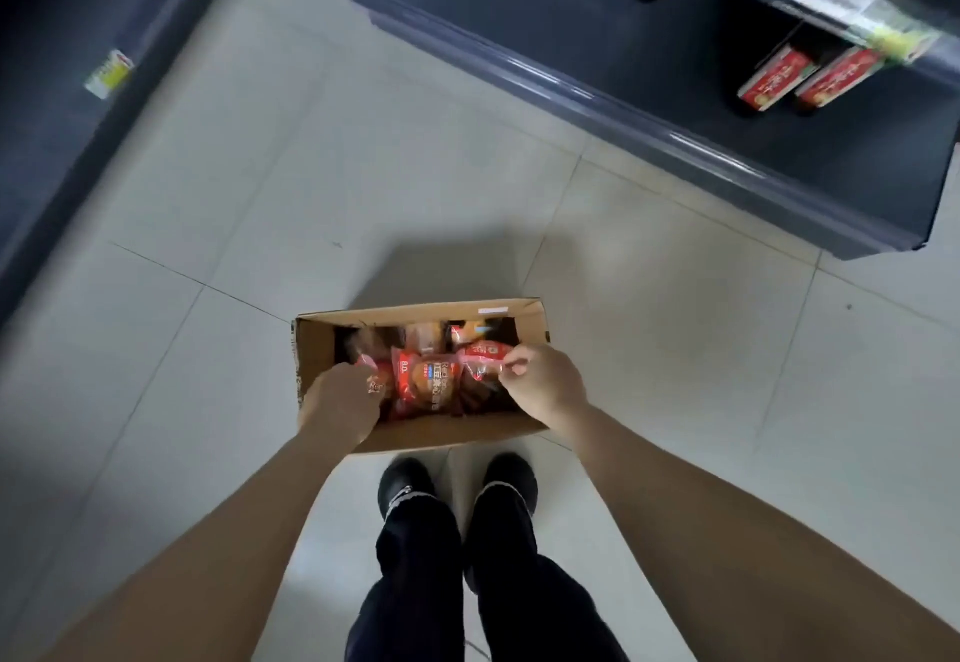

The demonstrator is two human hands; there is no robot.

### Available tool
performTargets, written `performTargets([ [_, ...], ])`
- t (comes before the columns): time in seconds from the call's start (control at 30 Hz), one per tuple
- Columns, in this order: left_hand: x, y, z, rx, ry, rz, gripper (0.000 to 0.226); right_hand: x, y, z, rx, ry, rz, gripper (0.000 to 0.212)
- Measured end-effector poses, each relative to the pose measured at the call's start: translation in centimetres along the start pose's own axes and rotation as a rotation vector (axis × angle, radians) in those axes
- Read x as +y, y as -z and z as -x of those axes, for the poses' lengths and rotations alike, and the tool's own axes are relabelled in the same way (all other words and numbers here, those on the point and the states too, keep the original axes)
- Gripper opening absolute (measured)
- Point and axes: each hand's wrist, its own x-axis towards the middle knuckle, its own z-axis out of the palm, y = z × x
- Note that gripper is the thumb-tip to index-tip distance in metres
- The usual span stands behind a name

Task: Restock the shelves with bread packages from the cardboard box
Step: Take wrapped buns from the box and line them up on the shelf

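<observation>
Open brown cardboard box (pixel 318 349), lower centre, on floor: still well stocked with red-wrapped bread packages (pixel 426 385). Left hand (pixel 343 404) inside, fingers hidden, grip undeterminable. Right hand (pixel 540 381) pinching package edge. Dark shelf (pixel 649 64), upper right: largely bare; restocking mostly outstanding.

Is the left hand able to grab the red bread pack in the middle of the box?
Probably yes. The left hand is already down inside the open cardboard box, right beside the middle bread package. Nothing covers that package, and the right hand is busy with another on the far side.
</observation>
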Motion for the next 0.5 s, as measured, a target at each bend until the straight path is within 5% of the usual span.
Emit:
performTargets([
  [0.23,-4.4,-9.7,-8.7,-0.054,0.073,0.095,0.024,3.3,-9.8,-8.8,-0.175,-0.020,0.001,0.037],
  [0.5,-7.0,-15.6,-15.5,-0.108,0.219,0.252,0.110,4.4,-18.5,-15.4,-0.316,-0.211,-0.279,0.034],
])
